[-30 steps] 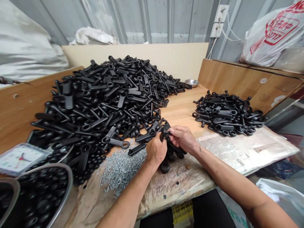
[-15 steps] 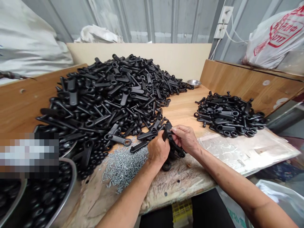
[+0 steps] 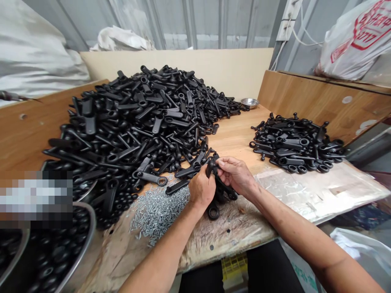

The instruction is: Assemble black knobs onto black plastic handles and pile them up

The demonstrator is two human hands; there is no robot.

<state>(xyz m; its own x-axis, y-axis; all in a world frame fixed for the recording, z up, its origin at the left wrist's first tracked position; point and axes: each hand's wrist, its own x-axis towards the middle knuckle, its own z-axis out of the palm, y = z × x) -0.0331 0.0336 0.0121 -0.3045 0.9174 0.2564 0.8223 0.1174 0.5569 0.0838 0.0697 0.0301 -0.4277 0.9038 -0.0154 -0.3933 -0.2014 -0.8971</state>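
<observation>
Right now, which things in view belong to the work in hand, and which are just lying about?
In use:
left hand and right hand, together gripping a black plastic lever handle
heap of small silver screws
big pile of black handles
smaller pile of black handles

Lying about:
small steel dish
white printed plastic bag

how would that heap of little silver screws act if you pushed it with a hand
The screws lie loose on the worn bench top, so a push would probably scatter them rather than shift them together. Being thin and round, some may roll toward the edge.
</observation>
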